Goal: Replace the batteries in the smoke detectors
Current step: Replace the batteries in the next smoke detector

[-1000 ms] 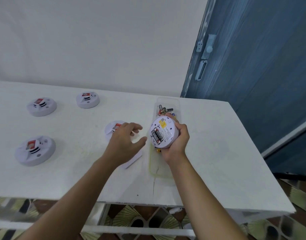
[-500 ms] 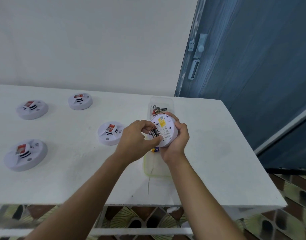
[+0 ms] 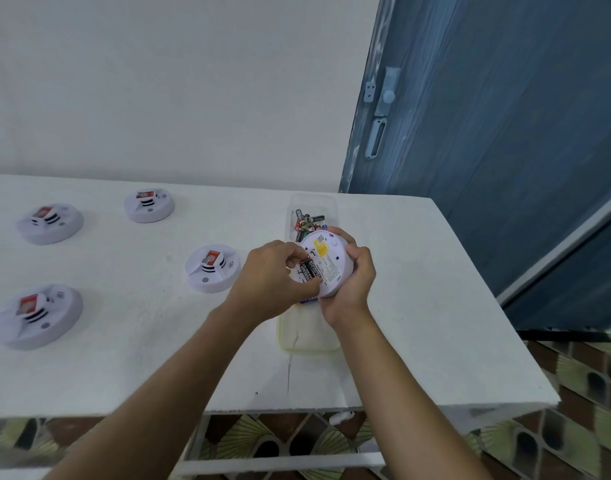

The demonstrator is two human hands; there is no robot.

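Right hand (image 3: 352, 289) grips an upturned detector (image 3: 331, 268) above the tray (image 3: 311, 345), toward the table's (image 3: 435, 306) right edge. Left hand (image 3: 272, 278), fingers curled, pinches its batteries (image 3: 311, 270).

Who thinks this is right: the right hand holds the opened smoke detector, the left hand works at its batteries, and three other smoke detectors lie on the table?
The count is wrong: the head view shows four other smoke detectors on the table, not three. The right hand, opened smoke detector, left hand and batteries are as stated.
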